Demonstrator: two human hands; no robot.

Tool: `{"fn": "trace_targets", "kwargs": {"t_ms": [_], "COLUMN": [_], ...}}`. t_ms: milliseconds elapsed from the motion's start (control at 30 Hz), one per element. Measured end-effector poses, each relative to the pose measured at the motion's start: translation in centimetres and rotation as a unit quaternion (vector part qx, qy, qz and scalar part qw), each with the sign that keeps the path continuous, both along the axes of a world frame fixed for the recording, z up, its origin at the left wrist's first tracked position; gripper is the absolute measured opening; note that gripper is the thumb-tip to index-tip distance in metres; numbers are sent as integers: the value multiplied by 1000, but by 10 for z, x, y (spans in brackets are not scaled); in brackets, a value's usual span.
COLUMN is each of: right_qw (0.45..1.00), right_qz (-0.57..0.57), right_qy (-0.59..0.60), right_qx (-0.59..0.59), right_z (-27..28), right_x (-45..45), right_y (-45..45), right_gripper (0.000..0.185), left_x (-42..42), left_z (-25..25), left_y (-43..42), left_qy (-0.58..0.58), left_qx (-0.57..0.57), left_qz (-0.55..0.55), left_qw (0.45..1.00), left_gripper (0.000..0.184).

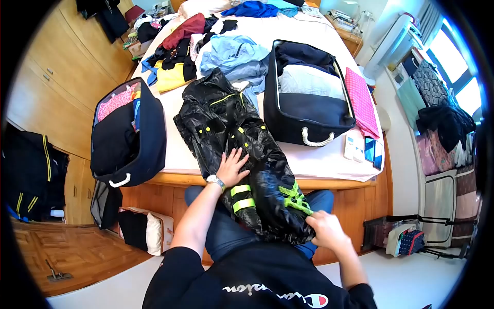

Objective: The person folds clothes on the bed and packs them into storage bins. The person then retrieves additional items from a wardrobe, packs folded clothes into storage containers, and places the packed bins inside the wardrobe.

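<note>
A shiny black jacket (262, 154) with neon green strips and buttons lies on the bed's front edge and hangs down over the person's lap. My left hand (233, 168), a watch at its wrist, rests flat on the jacket's middle with fingers spread. At the lower right, my right hand (326, 228) is closed on the jacket's edge beside a green patterned patch. Behind the jacket is a heap of light blue clothes (231, 56). To its right stands a black fabric bin (298, 131) with folded clothes and a rope handle.
Another black bin (154, 129) of clothes sits at the bed's left edge. Red, yellow and black clothes (177, 56) are piled at the back left. A pink cloth (360, 100), a white remote (350, 147) and a phone (377, 154) lie on the right.
</note>
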State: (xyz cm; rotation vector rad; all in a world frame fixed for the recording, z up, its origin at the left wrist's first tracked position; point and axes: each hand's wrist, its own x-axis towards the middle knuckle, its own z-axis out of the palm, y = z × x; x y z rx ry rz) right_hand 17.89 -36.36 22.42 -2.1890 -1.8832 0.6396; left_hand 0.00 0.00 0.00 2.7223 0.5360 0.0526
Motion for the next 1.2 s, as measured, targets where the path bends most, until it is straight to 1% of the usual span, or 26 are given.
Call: {"fn": "trace_targets", "kwargs": {"t_ms": [67,100,133,167,200,233,267,300,367,400,433,467,500,533,567,600,667,767,800,867,900,967,1100,1133,1167,1200], "right_qw": [998,995,997,993,987,972,969,964,902,917,927,933,957,971,979,974,966,937,940,965,974,989,985,977,975,974], "right_qz": [65,62,51,55,46,62,33,3,-88,-50,-10,44,31,-11,-57,-52,-38,55,101,96,83,38,21,54,96,107], "right_qy": [4,-67,-45,-97,-134,-153,-140,-127,-156,-200,-241,-216,-182,-175,-168,-191,-232,-285,-189,-140,-135,-101,-136,-113,-84,-129], "right_qx": [-22,-35,38,34,76,167,201,234,394,341,286,283,224,161,99,107,107,194,265,198,160,102,106,171,184,152], "right_z": [47,76,84,100,99,89,79,65,-5,-27,-53,-132,-202,-210,-213,-210,-199,-176,-165,-166,-183,-222,-193,-183,-171,-162], "right_x": [22,53,52,51,56,67,70,69,66,58,53,64,74,69,66,67,59,51,51,58,70,95,83,82,82,73], "right_y": [52,108,141,181,222,259,294,328,397,405,409,417,411,404,403,409,402,383,365,315,290,264,242,228,213,199], "right_gripper": [24,22,22,26,32,35,44,52,70,72,74,68,63,61,60,59,58,55,55,62,65,70,73,78,88,92], "left_x": [7,76,61,44,31,13,-8,-30,-55,-60,-64,-66,-64,-58,-57,-53,-20,23,24,8,-5,-21,-33,-42,-55,-61], "left_z": [-3,-16,-30,-42,-3,-57,-44,-16,38,29,21,14,10,38,61,88,128,114,104,71,46,35,50,44,30,21], "left_y": [-9,20,29,41,41,75,66,48,18,4,-7,-17,-25,-38,-46,-55,-63,-56,-48,-39,-34,-32,-39,-44,-46,-50], "left_qy": [-4,-39,-122,-201,-203,-252,-375,-482,-503,-479,-447,-410,-369,-345,-332,-309,-207,-126,-95,-62,-59,-61,-81,-111,-111,-94], "left_qx": [18,19,-63,-140,-516,-463,-566,-640,-703,-607,-550,-488,-420,-254,-46,67,55,118,115,55,21,11,36,51,102,120], "left_qz": [-3,-25,-31,-36,170,64,140,209,178,226,278,326,369,412,394,354,198,172,199,233,232,186,156,128,62,79], "left_qw": [1000,999,990,969,815,847,721,560,470,592,648,698,743,804,856,880,957,970,969,969,971,981,984,984,987,985], "left_gripper": [68,70,66,63,53,55,58,62,68,75,79,86,95,109,114,103,91,95,97,98,98,100,106,109,111,111]}}
